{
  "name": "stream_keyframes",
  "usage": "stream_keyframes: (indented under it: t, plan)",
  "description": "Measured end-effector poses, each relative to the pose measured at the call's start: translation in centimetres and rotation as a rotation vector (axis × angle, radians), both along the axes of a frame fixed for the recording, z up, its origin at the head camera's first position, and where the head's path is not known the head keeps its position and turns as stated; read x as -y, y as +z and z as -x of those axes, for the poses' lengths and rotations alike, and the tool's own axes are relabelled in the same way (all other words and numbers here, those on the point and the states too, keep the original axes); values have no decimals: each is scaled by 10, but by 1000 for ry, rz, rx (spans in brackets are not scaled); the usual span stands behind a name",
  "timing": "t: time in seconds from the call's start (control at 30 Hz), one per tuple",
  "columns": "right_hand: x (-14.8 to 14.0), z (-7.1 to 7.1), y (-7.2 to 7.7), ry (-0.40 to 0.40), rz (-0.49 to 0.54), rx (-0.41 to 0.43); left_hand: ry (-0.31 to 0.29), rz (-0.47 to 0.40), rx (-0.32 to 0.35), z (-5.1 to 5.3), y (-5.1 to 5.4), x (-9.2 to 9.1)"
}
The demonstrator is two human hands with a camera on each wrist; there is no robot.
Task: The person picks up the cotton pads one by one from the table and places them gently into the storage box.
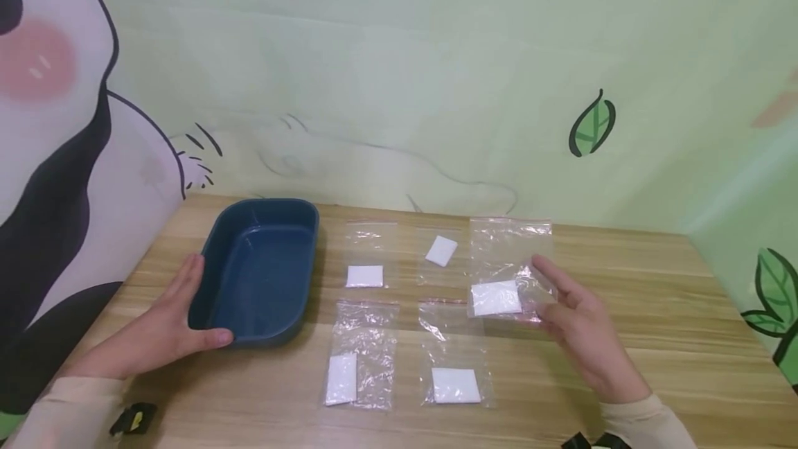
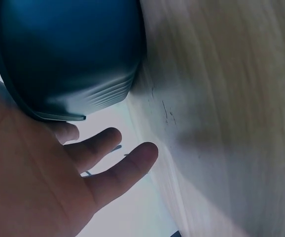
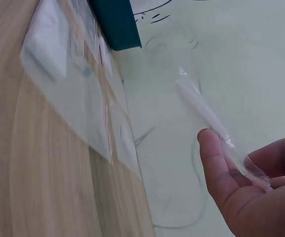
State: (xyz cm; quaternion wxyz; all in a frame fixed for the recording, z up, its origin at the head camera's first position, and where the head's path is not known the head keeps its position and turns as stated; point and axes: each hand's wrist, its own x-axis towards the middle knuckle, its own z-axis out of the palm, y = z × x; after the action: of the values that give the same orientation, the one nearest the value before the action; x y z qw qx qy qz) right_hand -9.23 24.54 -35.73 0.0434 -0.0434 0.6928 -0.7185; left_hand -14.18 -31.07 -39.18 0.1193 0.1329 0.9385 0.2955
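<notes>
My left hand spreads around the near left corner of a dark blue plastic tub, thumb at the front rim and fingers along the left side. In the left wrist view the fingers reach out nearly straight beside the tub's wall. With thumb and fingers, my right hand pinches the right side of a clear zip bag with a flat white piece in its lower left. In the right wrist view this bag is seen edge-on, held off the table.
Several similar zip bags with white pieces lie on the wooden table: two at the back, a front left bag and a front right bag. Behind the table hangs a green backdrop with a panda and leaves.
</notes>
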Motion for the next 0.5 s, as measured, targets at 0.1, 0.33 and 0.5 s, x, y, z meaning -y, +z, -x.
stream_keyframes:
  t: [0.1, 0.33, 0.5]
  plan:
    - [9, 4, 2, 11, 1, -3, 2, -1, 1, 0, 0, 0]
    - [26, 10, 8, 8, -10, 8, 7, 5, -2, -1, 1, -1]
    - [36, 13, 11, 12, -7, 8, 14, 21, -3, -2, 3, -3]
